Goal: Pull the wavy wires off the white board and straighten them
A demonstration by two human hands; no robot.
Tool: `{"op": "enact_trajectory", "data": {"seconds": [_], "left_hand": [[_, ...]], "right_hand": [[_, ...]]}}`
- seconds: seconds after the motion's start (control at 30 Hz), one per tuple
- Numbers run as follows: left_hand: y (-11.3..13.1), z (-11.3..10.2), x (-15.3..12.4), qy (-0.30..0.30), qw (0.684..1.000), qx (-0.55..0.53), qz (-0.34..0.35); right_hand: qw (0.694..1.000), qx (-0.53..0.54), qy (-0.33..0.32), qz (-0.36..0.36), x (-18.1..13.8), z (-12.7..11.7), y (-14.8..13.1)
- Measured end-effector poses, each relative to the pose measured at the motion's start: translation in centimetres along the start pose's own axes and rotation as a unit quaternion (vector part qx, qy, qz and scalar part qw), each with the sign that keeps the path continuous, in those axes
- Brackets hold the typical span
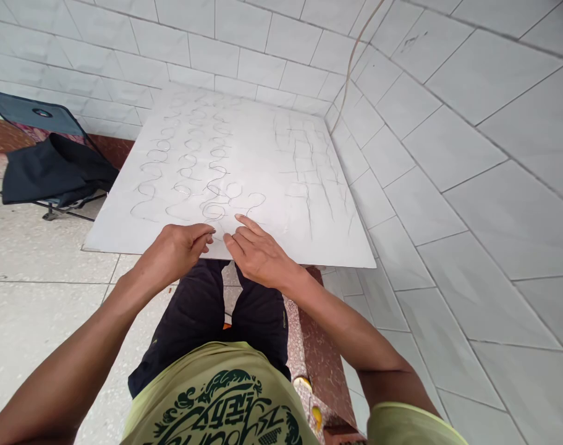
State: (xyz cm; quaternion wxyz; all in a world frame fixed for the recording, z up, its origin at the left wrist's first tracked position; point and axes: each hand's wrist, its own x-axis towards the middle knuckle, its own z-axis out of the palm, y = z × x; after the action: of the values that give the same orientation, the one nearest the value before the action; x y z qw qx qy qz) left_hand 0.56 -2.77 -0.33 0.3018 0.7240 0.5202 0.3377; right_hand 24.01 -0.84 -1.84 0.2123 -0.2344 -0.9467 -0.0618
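A large white board [272, 247] lies in front of me, drawn over with wavy pencil lines on the left and a grid of lines on the right. Thin bent wire pieces [215, 210] lie along the wavy lines near the front edge. My left hand [177, 250] rests at the board's front edge with fingers curled together in a pinch, apparently on the end of a wire. My right hand [258, 250] lies beside it, fingers stretched out flat on the board, fingertips next to a wire curl.
A folding chair [35, 114] with dark cloth [54, 170] stands on the tiled floor at the left. A white tiled wall [448, 154] runs along the right, with a thin cable [350, 68] hanging down it. I sit on a reddish stone ledge [316, 352].
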Motion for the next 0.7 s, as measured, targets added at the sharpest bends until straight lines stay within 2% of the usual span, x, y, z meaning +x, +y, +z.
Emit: {"op": "enact_trajectory", "data": {"seconds": [0.1,0.27,0.47,0.7], "left_hand": [[-0.6,-0.7,0.2,-0.028,1.000,0.011,0.001],[-0.2,-1.2,0.6,-0.081,0.992,-0.072,-0.066],[1.6,-0.6,1.0,-0.079,0.968,-0.185,-0.152],[1.4,0.3,0.9,-0.056,0.959,-0.232,-0.152]], "right_hand": [[0.999,0.018,-0.017,-0.027,-0.2,-0.5,0.4],[0.994,-0.071,-0.053,-0.058,-0.6,-0.3,0.7],[0.993,-0.067,-0.095,0.021,-1.2,0.6,0.0],[0.986,-0.032,-0.106,0.125,-1.1,1.1,-0.3]]}}
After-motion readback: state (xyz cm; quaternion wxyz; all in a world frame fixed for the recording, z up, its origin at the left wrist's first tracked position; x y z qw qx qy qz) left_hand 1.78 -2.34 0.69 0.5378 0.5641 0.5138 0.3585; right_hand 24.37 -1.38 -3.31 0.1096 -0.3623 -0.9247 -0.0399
